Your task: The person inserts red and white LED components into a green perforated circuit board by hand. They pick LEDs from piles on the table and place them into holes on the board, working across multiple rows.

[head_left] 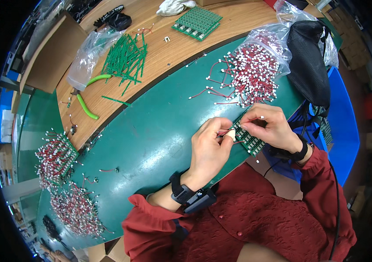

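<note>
A green circuit board panel point(252, 143) with rows of small pale parts lies at the table's near edge, under and between my hands. My left hand point(208, 148) is closed at the panel's left side, its fingers pinching several thin red connector wires; a pale cover sits on its thumb. My right hand point(275, 126) reaches over the panel's far right part, thumb and forefinger pinched on a red connector wire with a white plug point(262, 117) at its end. The fingertips hide where the wires meet the panel, so contact there cannot be told.
Red wires with white plugs point(255, 72) spill from a clear bag beyond my hands. More wired boards point(57, 159) and a wire heap point(77, 209) lie left. Green strips point(125, 56), green-handled pliers point(87, 107) and stacked panels point(197, 22) sit on wood. A blue bin point(343, 131) stands right.
</note>
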### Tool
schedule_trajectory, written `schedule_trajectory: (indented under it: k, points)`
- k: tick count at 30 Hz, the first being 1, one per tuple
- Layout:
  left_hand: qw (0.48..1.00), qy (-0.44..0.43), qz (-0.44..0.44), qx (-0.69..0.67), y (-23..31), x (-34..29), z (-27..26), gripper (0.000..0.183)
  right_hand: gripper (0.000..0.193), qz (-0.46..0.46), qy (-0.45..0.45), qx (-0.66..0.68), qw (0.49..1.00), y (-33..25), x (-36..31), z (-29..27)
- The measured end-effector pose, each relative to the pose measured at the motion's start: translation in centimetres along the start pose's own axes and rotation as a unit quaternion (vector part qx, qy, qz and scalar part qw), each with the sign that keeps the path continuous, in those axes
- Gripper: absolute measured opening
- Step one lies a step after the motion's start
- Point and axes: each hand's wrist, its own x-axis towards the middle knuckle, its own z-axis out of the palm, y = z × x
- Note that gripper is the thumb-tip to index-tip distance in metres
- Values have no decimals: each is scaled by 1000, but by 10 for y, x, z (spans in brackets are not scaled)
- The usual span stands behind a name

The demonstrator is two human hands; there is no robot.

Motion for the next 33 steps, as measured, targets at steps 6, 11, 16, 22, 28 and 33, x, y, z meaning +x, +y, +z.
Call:
schedule_trajectory:
  k: [6, 11, 16, 22, 28, 33]
  points:
    - [998, 24, 56, 12, -7, 1, 2, 6, 8, 11, -26, -23, 999, 2, 5, 6]
    - [999, 6, 40, 34, -8, 0, 0, 7, 11, 9, -29, -45, 999, 3, 4, 5]
    - [999, 3, 36, 33, -8, 1, 0, 8, 12, -17, -31, -77, 996, 3, 4, 5]
    - [998, 9, 56, 32, -8, 1, 0, 8, 12, -53, -38, -99, 993, 4, 6, 4]
    - [997, 10, 62, 32, -9, 1, 0, 8, 13, -42, -34, -62, 997, 5, 7, 4]
    - [997, 11, 67, 23, -9, 2, 0, 8, 12, -42, -50, -85, 994, 3, 8, 2]
